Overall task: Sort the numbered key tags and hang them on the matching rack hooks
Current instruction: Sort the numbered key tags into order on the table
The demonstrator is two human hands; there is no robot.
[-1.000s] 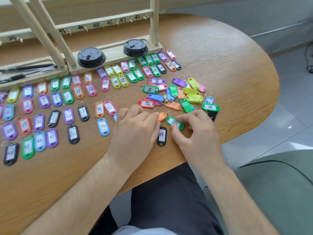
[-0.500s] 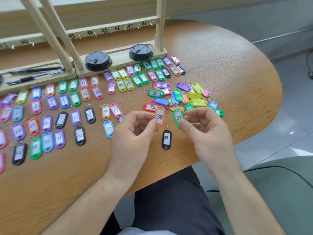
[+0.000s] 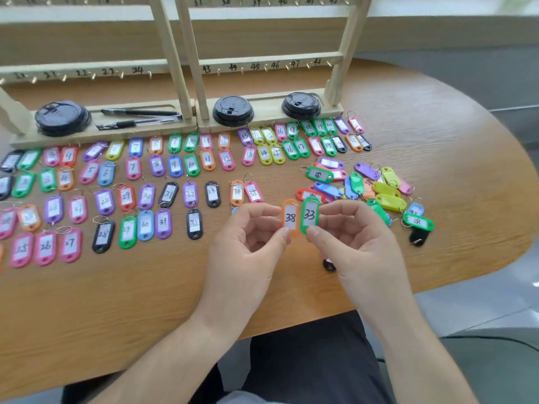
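Tabletop: wood-grain table (image 3: 116, 301) with a rounded right end; its near edge runs above the seated person's dark trousers (image 3: 306, 360).
Left hand: the left hand (image 3: 248, 243) is raised over the table's near part, palm turned inward, thumb and fingertips pinching the orange tag (image 3: 290, 217) marked 38, held upright with its number facing the camera.
Right hand: the right hand (image 3: 358, 243) mirrors it, thumb and fingertips pinching the green tag (image 3: 310, 214) marked 33. The two tags stand side by side between the hands; whether their edges touch cannot be told.
Beneath the right hand: a black tag (image 3: 329, 265) lies flat on the table, mostly hidden by the palm.
Sorted rows: left of the hands and beyond them, coloured tags (image 3: 145, 193) lie flat in rows by number, the twenties and thirties closer in, lower numbers next to the rack, many numbers appearing twice.
Unsorted heap: beyond and to the right of the right hand, a loose pile of tags (image 3: 367, 185) overlaps at all angles, some face down.
Rack base: three black cup lids (image 3: 232, 110) and two pens (image 3: 140, 112) rest on the base board.
Rack: the wooden rack (image 3: 186, 53) stands along the far side, its rails carrying handwritten numbers above small hooks (image 3: 265, 68); 43 to 47 read on the lower right rail, 37 to 42 above.
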